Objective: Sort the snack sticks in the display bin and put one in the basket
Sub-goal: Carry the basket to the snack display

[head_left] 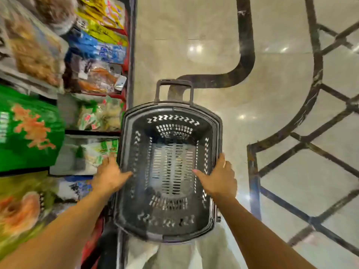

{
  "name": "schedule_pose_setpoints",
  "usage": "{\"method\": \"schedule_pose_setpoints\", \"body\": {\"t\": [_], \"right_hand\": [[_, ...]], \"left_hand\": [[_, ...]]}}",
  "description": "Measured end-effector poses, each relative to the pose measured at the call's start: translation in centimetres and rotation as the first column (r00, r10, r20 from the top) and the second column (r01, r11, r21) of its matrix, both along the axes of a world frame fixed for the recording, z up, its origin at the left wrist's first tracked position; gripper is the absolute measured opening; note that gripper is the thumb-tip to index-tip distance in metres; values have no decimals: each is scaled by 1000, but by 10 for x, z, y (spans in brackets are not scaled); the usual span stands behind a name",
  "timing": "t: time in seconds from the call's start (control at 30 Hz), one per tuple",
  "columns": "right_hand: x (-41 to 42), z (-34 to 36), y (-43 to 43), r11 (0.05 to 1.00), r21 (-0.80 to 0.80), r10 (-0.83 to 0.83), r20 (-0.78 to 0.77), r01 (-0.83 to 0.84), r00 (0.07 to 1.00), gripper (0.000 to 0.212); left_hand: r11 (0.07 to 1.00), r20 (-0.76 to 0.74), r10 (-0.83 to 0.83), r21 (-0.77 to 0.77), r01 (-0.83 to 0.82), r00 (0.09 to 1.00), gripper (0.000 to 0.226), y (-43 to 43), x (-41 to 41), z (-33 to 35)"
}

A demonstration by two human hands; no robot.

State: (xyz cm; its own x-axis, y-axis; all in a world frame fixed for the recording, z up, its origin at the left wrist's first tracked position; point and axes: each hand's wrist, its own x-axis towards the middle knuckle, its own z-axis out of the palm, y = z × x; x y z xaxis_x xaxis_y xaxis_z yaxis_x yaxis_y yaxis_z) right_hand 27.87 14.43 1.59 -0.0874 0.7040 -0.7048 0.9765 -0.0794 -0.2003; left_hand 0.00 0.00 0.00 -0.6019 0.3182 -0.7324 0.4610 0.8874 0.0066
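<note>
Head view: basket between the two hands.
Left hand: grasps basket's left rim.
Right hand: grasps basket's right rim.

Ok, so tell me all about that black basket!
The basket is dark plastic, a rounded rectangle with slotted walls and bottom, seen from above. A pull handle sticks out at its far end. Nothing lies inside it. The left hand and right hand grip its side rims, thumbs inside. It is beside the snack shelves, over a shiny floor.
</note>
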Motion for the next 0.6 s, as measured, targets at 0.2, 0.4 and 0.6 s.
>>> {"method": "schedule_pose_setpoints", "body": {"t": [0.2, 0.4, 0.6], "right_hand": [[8, -55, -1, 972, -136, -188, 20, 189, 982, 118], [16, -59, 17, 990, -36, -140, -9, 139, 990, 92], [31, 26, 81, 995, 62, -72, -104, 79, 992, 91]], "left_hand": [[973, 83, 219, 56, -224, 972, 83, 1, 1, -53], [991, -46, 88, 102, -83, 995, 55, 12, -3, -47], [981, -43, 28, 191, -20, 999, 54, 79, 0, 37]]}}
